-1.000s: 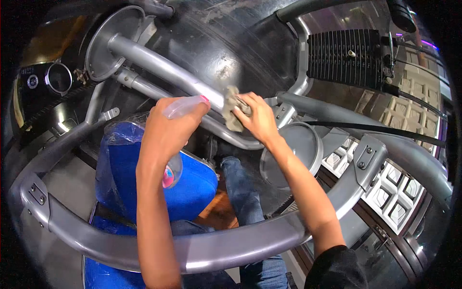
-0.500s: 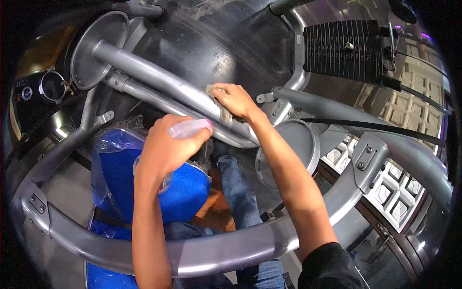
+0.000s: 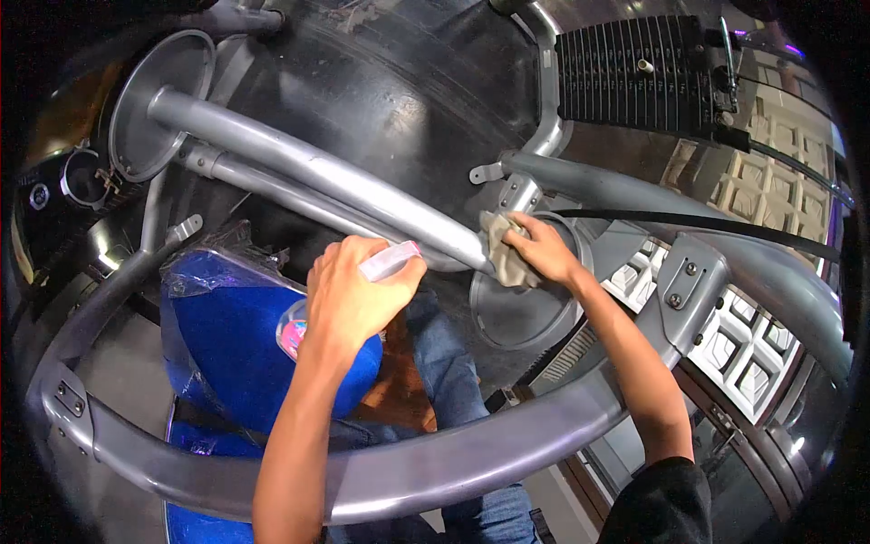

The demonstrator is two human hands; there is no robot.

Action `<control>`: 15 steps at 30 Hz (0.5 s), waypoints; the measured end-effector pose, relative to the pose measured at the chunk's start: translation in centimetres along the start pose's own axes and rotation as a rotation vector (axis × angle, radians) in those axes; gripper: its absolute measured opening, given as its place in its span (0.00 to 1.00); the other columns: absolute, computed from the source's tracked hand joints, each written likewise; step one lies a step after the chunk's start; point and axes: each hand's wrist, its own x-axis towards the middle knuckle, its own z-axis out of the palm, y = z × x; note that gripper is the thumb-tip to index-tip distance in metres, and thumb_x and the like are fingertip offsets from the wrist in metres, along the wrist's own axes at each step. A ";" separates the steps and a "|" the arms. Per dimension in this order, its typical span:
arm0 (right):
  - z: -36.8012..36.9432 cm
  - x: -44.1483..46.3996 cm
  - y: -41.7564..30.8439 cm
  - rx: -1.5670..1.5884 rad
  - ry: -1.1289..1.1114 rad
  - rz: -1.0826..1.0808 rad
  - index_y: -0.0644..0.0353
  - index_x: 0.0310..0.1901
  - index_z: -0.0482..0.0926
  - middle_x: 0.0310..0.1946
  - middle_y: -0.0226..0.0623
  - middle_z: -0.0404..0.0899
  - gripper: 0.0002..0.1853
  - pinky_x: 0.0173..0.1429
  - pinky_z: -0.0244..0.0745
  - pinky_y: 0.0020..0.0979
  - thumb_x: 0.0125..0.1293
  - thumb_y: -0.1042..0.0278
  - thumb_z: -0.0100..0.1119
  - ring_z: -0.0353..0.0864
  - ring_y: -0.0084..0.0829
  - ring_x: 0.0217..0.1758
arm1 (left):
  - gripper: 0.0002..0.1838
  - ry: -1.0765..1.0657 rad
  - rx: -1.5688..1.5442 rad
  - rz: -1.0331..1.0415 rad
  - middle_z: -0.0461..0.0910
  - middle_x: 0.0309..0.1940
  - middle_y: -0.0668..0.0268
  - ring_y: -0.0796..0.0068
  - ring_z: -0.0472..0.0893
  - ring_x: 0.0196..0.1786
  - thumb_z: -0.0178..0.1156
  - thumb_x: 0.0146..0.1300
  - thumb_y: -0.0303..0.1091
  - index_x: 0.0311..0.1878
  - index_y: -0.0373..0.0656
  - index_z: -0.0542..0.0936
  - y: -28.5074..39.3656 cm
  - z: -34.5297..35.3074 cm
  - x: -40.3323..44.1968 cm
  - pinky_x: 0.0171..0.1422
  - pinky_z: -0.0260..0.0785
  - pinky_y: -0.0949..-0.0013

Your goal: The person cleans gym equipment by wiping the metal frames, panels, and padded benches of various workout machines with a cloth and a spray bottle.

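Note:
My left hand is closed around a spray bottle with a whitish, pink-edged head. Part of the clear bottle with pink on it shows below the wrist side; the rest is hidden by the hand. My right hand grips a crumpled beige cloth. The cloth lies against the right end of a silver metal tube, where the tube meets a round grey plate. At the tube's other end stands a second round plate.
A curved silver frame bar crosses in front of me. Blue padded seat, partly in clear plastic, sits at left. A black weight stack stands at the upper right, with a black cable below it.
My right hand has slid the cloth along the tube, rightward and down to its end at the plate. The left hand with the spray bottle has shifted slightly right and down.

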 end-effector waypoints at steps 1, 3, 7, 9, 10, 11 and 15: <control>0.5 0.2 -0.8 0.119 0.015 -0.042 0.56 0.62 0.73 0.54 0.48 0.81 0.26 0.64 0.72 0.39 0.66 0.52 0.57 0.79 0.46 0.61 | 0.18 -0.001 0.001 0.003 0.83 0.26 0.52 0.50 0.83 0.32 0.66 0.55 0.47 0.31 0.38 0.85 -0.1 -0.2 0.2 0.39 0.74 0.59; 1.9 1.1 -3.4 0.206 0.103 -0.190 0.57 0.59 0.74 0.53 0.48 0.81 0.23 0.63 0.72 0.39 0.65 0.57 0.60 0.80 0.45 0.59 | 0.17 -0.115 -0.030 -0.028 0.82 0.25 0.53 0.54 0.83 0.30 0.67 0.55 0.45 0.30 0.37 0.84 -0.6 -0.8 0.8 0.37 0.73 0.61; 5.3 3.6 -9.0 0.078 0.222 -0.545 0.57 0.58 0.75 0.51 0.44 0.79 0.21 0.61 0.73 0.36 0.64 0.65 0.64 0.79 0.41 0.56 | 0.16 0.000 -0.108 0.060 0.78 0.21 0.53 0.64 0.77 0.23 0.67 0.57 0.41 0.25 0.36 0.80 -1.7 -1.1 0.9 0.32 0.68 0.62; 6.5 2.4 -9.3 -0.108 0.281 -0.542 0.54 0.54 0.77 0.48 0.43 0.75 0.20 0.58 0.73 0.40 0.60 0.67 0.66 0.75 0.47 0.53 | 0.16 -0.038 -0.082 0.038 0.77 0.20 0.54 0.65 0.76 0.22 0.67 0.57 0.40 0.25 0.36 0.80 -1.3 -1.8 1.1 0.31 0.67 0.62; 6.6 1.6 -9.1 -0.139 0.305 -0.533 0.53 0.54 0.77 0.48 0.42 0.73 0.21 0.58 0.73 0.41 0.58 0.69 0.68 0.73 0.47 0.52 | 0.16 -0.072 -0.058 0.013 0.77 0.19 0.54 0.67 0.75 0.21 0.66 0.58 0.40 0.25 0.36 0.79 -1.3 -2.1 1.1 0.31 0.67 0.63; 6.4 0.8 -8.4 -0.138 0.305 -0.536 0.53 0.54 0.77 0.48 0.42 0.73 0.21 0.58 0.73 0.41 0.58 0.69 0.68 0.73 0.47 0.52 | 0.16 -0.070 -0.057 0.013 0.77 0.19 0.54 0.67 0.75 0.21 0.66 0.58 0.40 0.25 0.36 0.79 -1.2 -2.4 1.2 0.31 0.67 0.63; 3.8 -3.5 -4.6 -0.439 0.119 -0.381 0.43 0.55 0.73 0.55 0.36 0.69 0.26 0.57 0.78 0.45 0.54 0.68 0.70 0.74 0.45 0.57 | 0.17 -0.115 -0.103 -0.134 0.83 0.27 0.51 0.50 0.84 0.34 0.68 0.52 0.47 0.30 0.39 0.85 -0.4 -2.9 1.3 0.43 0.75 0.56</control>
